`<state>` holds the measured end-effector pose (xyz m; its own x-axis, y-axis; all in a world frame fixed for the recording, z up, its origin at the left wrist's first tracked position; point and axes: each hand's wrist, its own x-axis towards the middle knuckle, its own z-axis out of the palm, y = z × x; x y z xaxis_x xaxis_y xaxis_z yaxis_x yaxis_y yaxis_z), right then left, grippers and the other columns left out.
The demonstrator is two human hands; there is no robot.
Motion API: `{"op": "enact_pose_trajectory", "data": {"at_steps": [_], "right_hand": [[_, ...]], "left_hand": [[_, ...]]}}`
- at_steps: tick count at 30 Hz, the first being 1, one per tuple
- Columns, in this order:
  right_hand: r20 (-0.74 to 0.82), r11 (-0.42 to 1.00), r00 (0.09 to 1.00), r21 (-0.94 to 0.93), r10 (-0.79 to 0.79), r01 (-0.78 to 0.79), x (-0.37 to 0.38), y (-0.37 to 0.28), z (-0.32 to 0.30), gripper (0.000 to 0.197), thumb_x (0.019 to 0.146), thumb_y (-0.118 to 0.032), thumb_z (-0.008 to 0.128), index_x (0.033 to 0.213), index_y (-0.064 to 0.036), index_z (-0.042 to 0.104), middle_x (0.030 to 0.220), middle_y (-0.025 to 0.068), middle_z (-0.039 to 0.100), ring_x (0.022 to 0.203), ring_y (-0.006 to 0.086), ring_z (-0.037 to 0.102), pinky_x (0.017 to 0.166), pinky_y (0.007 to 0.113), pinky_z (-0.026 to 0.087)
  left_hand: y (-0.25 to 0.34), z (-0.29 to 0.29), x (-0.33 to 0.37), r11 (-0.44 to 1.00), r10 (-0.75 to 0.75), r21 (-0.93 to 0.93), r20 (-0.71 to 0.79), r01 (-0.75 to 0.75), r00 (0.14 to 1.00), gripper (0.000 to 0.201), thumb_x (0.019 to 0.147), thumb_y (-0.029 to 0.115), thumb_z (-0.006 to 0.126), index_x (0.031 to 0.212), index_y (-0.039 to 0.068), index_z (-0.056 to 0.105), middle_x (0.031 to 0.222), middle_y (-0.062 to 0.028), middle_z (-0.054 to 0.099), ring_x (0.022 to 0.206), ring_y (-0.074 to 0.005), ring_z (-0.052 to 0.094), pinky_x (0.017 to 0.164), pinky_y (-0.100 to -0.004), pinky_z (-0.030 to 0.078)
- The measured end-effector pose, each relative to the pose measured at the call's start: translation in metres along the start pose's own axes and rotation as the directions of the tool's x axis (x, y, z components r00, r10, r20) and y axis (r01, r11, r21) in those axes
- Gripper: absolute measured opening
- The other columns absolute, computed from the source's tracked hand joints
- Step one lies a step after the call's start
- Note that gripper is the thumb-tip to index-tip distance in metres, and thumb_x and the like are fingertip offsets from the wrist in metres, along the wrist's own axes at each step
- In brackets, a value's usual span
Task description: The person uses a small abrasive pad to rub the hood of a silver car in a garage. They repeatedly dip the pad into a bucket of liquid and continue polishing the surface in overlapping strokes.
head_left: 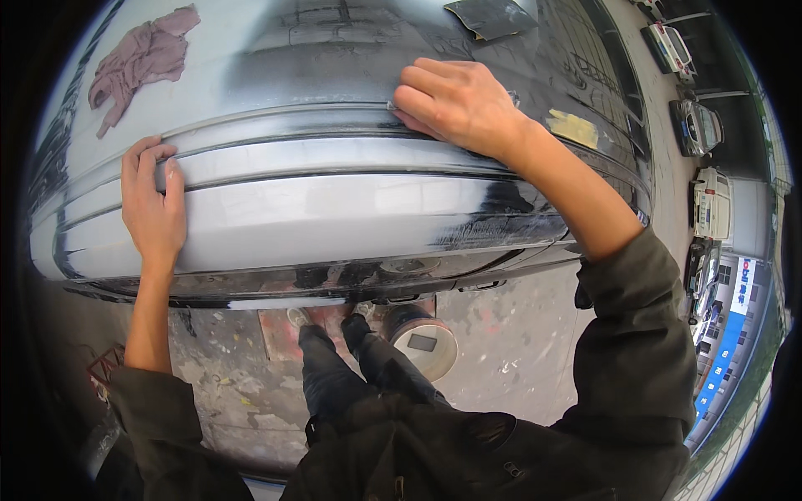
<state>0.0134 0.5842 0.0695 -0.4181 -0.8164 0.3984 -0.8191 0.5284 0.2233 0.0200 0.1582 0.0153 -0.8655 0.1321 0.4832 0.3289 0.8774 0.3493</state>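
A car body [317, 204] with whitish sanded paint and dark patches spreads before me, with a long groove [276, 121] running across it. Over the ridges at the left lies my left hand [156, 204], fingers apart and bent on the surface, holding nothing. My right hand [455, 107] is closed, its bent fingertips pressed down at the groove right of centre. Something small and pale shows by those fingers, but I cannot make it out. A yellowish flat piece [574, 128] rests to the right of that hand. Farther back is a black sheet with a yellowish edge [491, 18].
A crumpled mauve cloth [146, 63] lies on the car at the far left. Below, a bucket [439, 359] with a dark rectangular object [422, 342] at its mouth stands beside my feet on stained concrete [518, 351]. Parked vehicles [697, 127] line the right side.
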Motion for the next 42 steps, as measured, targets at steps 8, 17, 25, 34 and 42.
{"op": "enact_pose_trajectory", "data": {"at_steps": [8, 17, 25, 34, 42], "right_hand": [[0.145, 0.985, 0.98, -0.12, 0.138, -0.121, -0.11, 0.011, -0.063, 0.019, 0.082, -0.014, 0.082, 0.091, -0.0122, 0.066, 0.084, -0.0004, 0.057, 0.074, 0.0173, 0.065, 0.061, 0.033, 0.057], [0.073, 0.989, 0.997, -0.144, -0.033, 0.044, -0.076, 0.009, -0.049, 0.026, 0.076, -0.012, 0.072, 0.102, -0.0115, 0.071, 0.093, -0.0017, 0.06, 0.082, 0.0147, 0.063, 0.063, 0.029, 0.057], [0.197, 0.999, 0.98, -0.035, 0.01, -0.003, -0.081, 0.014, -0.062, 0.035, 0.076, -0.009, 0.077, 0.111, -0.0107, 0.075, 0.1, -0.0013, 0.064, 0.088, 0.0153, 0.066, 0.063, 0.03, 0.059], [0.165, 0.973, 0.978, 0.17, 0.127, -0.155, -0.043, 0.0, -0.037, 0.031, 0.082, -0.007, 0.081, 0.112, -0.0095, 0.075, 0.101, 0.002, 0.066, 0.091, 0.0216, 0.068, 0.064, 0.038, 0.059], [0.206, 0.966, 0.966, 0.172, 0.155, -0.192, -0.06, 0.005, -0.044, 0.033, 0.079, -0.005, 0.082, 0.111, -0.0078, 0.076, 0.099, 0.0049, 0.065, 0.09, 0.0254, 0.069, 0.067, 0.039, 0.06]], "left_hand": [[-0.009, -0.002, -0.004, 0.999, 0.018, 0.032, -0.013, -0.018, 1.0, 0.019, 0.103, 0.019, 0.061, 0.116, 0.011, 0.072, 0.135, -0.0057, 0.067, 0.115, -0.0274, 0.066, 0.086, -0.0359, 0.054], [-0.011, -0.002, -0.001, 0.999, 0.034, 0.013, 0.003, -0.034, 0.999, 0.019, 0.103, 0.019, 0.062, 0.116, 0.01, 0.072, 0.135, -0.0047, 0.066, 0.116, -0.0271, 0.066, 0.088, -0.0351, 0.054], [-0.009, -0.004, -0.002, 0.999, 0.034, 0.006, 0.001, -0.034, 0.999, 0.019, 0.103, 0.018, 0.061, 0.114, 0.009, 0.073, 0.134, -0.0073, 0.066, 0.117, -0.029, 0.065, 0.091, -0.0361, 0.053], [-0.002, -0.002, 0.0, 0.999, 0.032, -0.003, -0.015, -0.032, 0.999, 0.018, 0.1, 0.016, 0.062, 0.113, 0.008, 0.072, 0.134, -0.0079, 0.066, 0.117, -0.0307, 0.066, 0.094, -0.0383, 0.054], [0.001, -0.001, -0.001, 0.999, 0.028, 0.031, -0.026, -0.027, 0.999, 0.017, 0.099, 0.015, 0.062, 0.112, 0.008, 0.071, 0.133, -0.0074, 0.066, 0.117, -0.0306, 0.066, 0.093, -0.0391, 0.054]]}}
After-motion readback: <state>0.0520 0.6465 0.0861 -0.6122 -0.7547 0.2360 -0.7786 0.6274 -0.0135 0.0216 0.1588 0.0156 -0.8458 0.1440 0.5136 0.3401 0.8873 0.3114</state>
